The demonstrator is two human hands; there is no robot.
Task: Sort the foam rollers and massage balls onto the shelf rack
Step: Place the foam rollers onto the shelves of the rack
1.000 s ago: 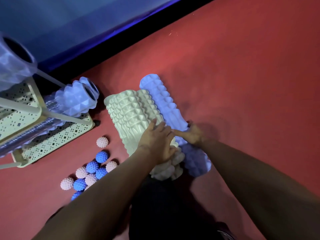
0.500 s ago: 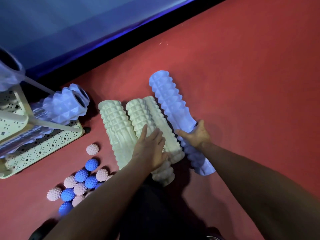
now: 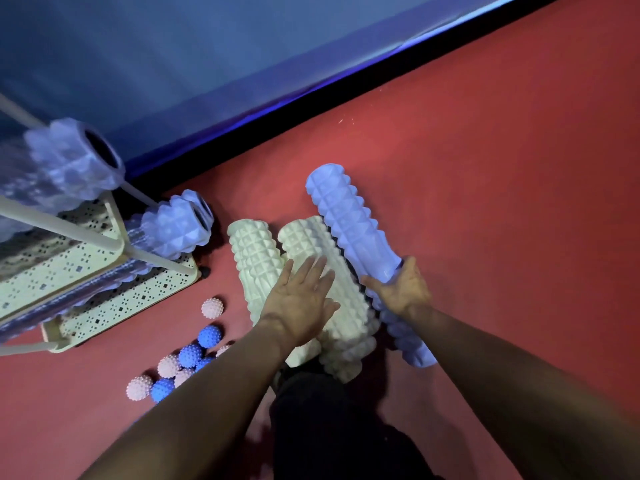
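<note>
- Foam, ridged: three rollers lie side by side on the red floor, head view, the only one.
- Left hand lies flat on the middle cream roller, fingers straight and spread, pressing, not gripping.
- Left cream roller lies just beside it, untouched as far as shows.
- Right hand cups the blue roller at mid-length, palm up, fingers curled round its far side, thumb toward the cream one.
- Judgement: step is lifting the blue roller out; best to hold the cream ones down with the left so they don't roll.
- Grip sits near the middle, so it should lift level.
- Shelf rack is at left, two blue rollers already on it.
- Spiky massage balls, pink and blue, are clustered on the floor near the rack, unsorted.
</note>
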